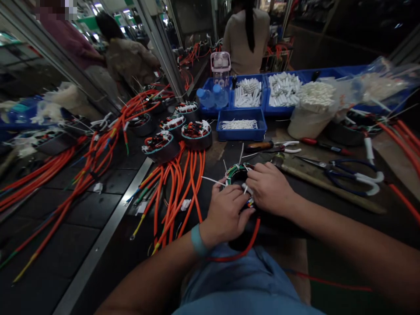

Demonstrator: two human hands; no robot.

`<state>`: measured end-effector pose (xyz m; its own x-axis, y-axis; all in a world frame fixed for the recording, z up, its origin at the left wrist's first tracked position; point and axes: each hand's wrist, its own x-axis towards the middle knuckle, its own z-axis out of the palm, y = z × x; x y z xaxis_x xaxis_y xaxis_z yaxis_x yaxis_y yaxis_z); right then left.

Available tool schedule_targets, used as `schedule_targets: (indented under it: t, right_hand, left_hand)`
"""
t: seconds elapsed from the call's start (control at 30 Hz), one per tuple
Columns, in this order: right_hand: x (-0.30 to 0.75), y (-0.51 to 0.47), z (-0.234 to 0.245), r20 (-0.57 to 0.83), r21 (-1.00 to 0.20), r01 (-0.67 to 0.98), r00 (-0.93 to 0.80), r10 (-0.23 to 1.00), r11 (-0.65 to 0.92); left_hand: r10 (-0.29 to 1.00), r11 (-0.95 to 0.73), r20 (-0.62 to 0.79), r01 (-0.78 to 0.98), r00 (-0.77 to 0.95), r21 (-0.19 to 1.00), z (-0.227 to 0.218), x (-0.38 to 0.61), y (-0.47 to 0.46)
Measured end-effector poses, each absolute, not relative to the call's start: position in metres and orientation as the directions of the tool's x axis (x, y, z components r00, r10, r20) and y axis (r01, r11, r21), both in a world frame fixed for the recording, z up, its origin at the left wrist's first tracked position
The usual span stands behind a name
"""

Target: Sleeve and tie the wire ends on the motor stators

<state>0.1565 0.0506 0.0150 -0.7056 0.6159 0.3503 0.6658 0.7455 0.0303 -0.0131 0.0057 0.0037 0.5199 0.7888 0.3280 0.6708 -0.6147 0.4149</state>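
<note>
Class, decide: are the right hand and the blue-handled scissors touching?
Apart. The head view shows a wooden handle between the right hand and the scissors.

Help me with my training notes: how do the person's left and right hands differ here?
The left hand has a teal band at its wrist; the right hand has none. The left hand sits lower in the picture, the right hand higher. The left hand reaches in from the left, the right hand from the right. Both are bare and at the same ring-shaped part.
</note>
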Motion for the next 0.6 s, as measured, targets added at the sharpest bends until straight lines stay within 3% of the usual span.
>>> schedule_targets:
  t: [0.13, 0.3, 0.4, 0.5, 0.57, 0.6]
  right_hand:
    - [0.155, 0.059, 0.016, 0.294, -0.033, 0.67, -0.703, 0.648, 0.742]
    - [0.185, 0.071, 0.016, 0.383, -0.393, 0.583, -0.6, 0.703, 0.711]
    - [0.201, 0.06, 0.012, 0.402, -0.453, 0.603, -0.519, 0.754, 0.656]
    - [0.2, 0.027, 0.004, 0.358, -0.559, 0.525, -0.546, 0.758, 0.642]
    - [0.195, 0.004, -0.003, 0.332, -0.631, 0.469, -0.556, 0.762, 0.618]
    - [0.193, -0.004, -0.005, 0.324, -0.657, 0.452, -0.554, 0.767, 0.603]
  left_hand:
    - [0.84, -0.543, 0.278, 0.743, 0.467, 0.391, 0.007, 0.001, -0.011]
    - [0.892, -0.398, 0.35, 0.866, 0.287, 0.304, -0.004, 0.024, -0.023]
    - [0.826, -0.556, 0.298, 0.776, 0.478, 0.299, -0.001, -0.002, -0.001]
    - [0.669, -0.734, 0.176, 0.606, 0.722, 0.308, 0.012, -0.048, 0.024]
    - [0.635, -0.759, 0.138, 0.581, 0.76, 0.294, 0.019, -0.07, 0.025]
    - [0.65, -0.754, 0.188, 0.593, 0.737, 0.281, 0.021, -0.074, 0.021]
